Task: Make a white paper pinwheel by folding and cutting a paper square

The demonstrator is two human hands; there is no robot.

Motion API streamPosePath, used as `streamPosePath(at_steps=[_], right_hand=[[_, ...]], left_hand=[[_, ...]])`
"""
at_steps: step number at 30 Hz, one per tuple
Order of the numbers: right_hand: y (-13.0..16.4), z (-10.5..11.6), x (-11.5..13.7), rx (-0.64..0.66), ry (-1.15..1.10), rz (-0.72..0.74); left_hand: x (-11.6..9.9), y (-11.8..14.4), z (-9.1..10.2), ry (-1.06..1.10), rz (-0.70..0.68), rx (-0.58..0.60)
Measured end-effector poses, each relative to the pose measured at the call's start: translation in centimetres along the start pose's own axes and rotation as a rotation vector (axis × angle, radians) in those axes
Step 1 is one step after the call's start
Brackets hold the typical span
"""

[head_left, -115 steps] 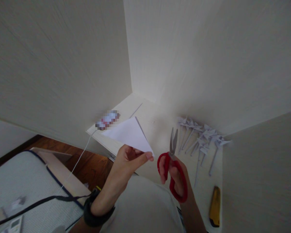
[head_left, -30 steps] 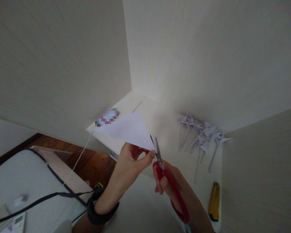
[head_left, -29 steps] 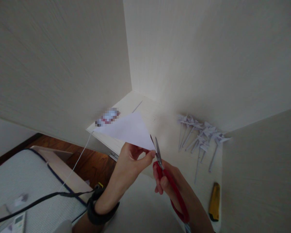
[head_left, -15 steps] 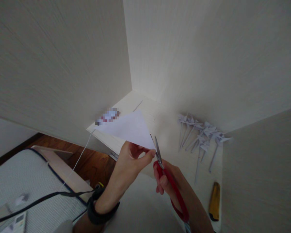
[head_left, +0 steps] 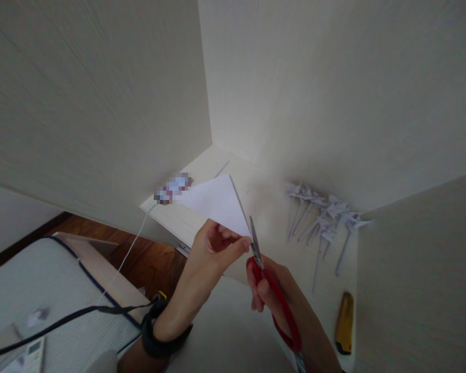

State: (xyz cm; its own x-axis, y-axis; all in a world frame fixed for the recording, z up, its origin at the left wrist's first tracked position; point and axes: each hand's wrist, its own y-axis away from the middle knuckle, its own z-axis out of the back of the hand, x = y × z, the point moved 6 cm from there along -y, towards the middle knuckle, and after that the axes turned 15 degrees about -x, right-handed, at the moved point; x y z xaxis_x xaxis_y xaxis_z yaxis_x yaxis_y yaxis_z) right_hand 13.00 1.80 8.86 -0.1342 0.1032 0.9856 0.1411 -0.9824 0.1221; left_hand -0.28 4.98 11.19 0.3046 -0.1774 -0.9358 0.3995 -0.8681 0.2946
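Note:
My left hand [head_left: 215, 256] pinches the near corner of a white triangular sheet of paper [head_left: 219, 202] between thumb and fingers. Red-handled scissors [head_left: 277, 290] are in my right hand [head_left: 272, 287], which is closed round the handles. Their blades are parted at the paper's right edge, close to my left thumb tip; one blade shows in front of that edge and the other is mostly hidden by the paper. To the right, several white paper pinwheels [head_left: 328, 207] on thin sticks lie in a row on the pale board.
A yellow box cutter [head_left: 345, 324] lies at the right edge of the pale surface [head_left: 272, 207]. A blurred-out device with a white cable [head_left: 128, 251] sits at the left, near a thin stick [head_left: 222, 168]. Pale walls rise around the surface. A black strap [head_left: 73, 316] crosses the lower left.
The paper has shifted slightly to the right in my left hand and looks narrower on its left side. The scissor blades have moved a little, with one now more hidden by the paper.

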Motion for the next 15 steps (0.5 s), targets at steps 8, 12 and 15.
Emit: streamPosePath(at_steps=[8, 12, 15], right_hand=[[0.02, -0.15, -0.02, 0.035, -0.031, -0.007], [0.1, -0.24, -0.03, 0.049, -0.071, -0.02], [0.21, -0.31, 0.0, 0.067, -0.108, -0.035]], left_hand=[[0.27, 0.12, 0.01, -0.085, 0.07, 0.002], [0.21, 0.14, 0.12, -0.125, 0.047, -0.015], [0.13, 0.12, 0.15, -0.144, 0.028, -0.019]])
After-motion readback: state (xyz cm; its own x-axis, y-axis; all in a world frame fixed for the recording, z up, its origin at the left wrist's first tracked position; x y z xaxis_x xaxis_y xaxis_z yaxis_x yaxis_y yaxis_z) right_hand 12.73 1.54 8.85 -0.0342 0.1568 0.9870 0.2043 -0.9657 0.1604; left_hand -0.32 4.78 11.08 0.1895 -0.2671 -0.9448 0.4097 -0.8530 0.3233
